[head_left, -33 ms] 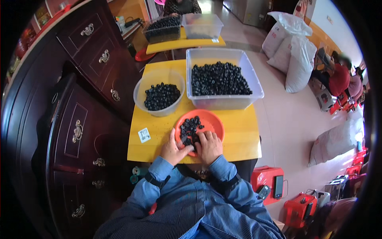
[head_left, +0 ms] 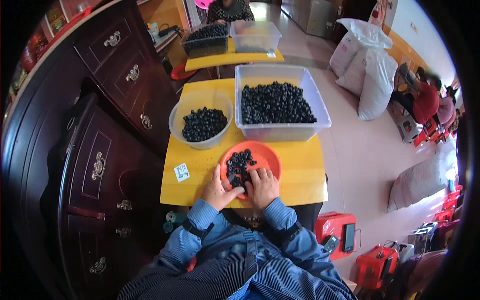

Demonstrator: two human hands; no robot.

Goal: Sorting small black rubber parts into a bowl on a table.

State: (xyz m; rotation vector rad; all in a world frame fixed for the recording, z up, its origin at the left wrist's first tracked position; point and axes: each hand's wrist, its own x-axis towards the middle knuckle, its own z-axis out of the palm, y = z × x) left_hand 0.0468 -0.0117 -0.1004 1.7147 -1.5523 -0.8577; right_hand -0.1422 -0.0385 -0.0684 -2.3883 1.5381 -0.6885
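A shallow orange plate (head_left: pixel 267 155) lies near the front of the yellow table, with small black ring-like pieces (head_left: pixel 239 159) on it. My left hand (head_left: pixel 218 191) rests over the plate's left edge, thumb and fingers apart among the pieces. My right hand (head_left: pixel 263 187) bends over the plate's near right part. Its fingers are curled down at the pieces, and whatever they pinch is hidden. Behind the plate stand a round clear tub (head_left: pixel 175 127) and a larger rectangular clear bin (head_left: pixel 280 132), each holding many similar black pieces.
A white label (head_left: pixel 181 172) sticks to the yellow table (head_left: pixel 300 172). Dark wooden drawers (head_left: pixel 95 185) stand close on the left. Across another yellow table with two bins sits a person (head_left: pixel 231 12). White sacks (head_left: pixel 377 82) and a red stool (head_left: pixel 332 222) are on the right.
The view has tilted slightly, so the table and its containers sit a little lower in the picture. Both hands stay at the plate, with only slight finger movement.
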